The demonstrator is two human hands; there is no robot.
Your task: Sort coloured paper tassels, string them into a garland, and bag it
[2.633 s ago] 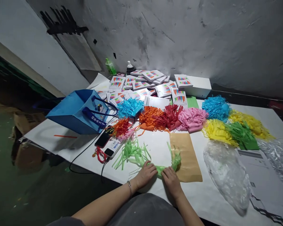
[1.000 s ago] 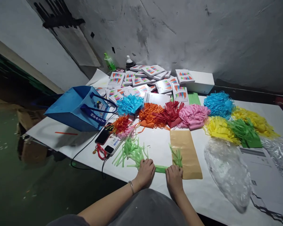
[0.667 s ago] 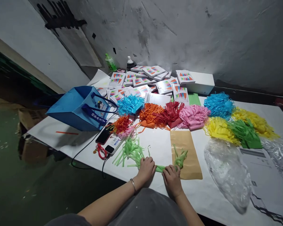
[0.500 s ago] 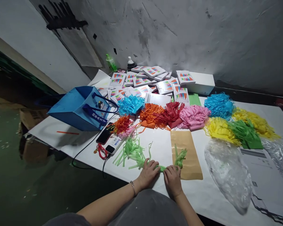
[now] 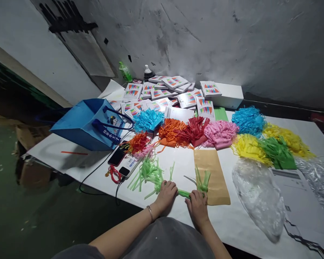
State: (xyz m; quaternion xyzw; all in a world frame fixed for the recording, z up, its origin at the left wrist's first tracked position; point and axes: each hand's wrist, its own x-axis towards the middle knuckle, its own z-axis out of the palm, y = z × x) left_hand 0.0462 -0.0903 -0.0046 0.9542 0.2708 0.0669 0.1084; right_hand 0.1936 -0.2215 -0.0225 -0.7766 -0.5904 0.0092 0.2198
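A light green tissue-paper tassel (image 5: 183, 193) lies across the white tabletop in front of me, its middle a narrow twisted strand. My left hand (image 5: 166, 197) is closed over the strand's left part, and the loose fringe spreads out beyond it. Around the right part my right hand (image 5: 198, 207) curls its fingers, with shorter green ends sticking up past them. Those ends overlap a brown kraft envelope (image 5: 217, 180). The fingertips and the strand's underside are hidden beneath both hands.
Fringed paper bundles, such as an orange one (image 5: 174, 131) and a pink one (image 5: 221, 133), line the table's middle. A blue gift bag (image 5: 81, 124) and phone (image 5: 117, 154) are left. Clear plastic (image 5: 259, 198) lies right. Printed packets (image 5: 187, 99) pile up by the wall.
My hands have moved slightly apart, with more twisted green strand showing between them. The tassel's right ends now stand more upright and spread.
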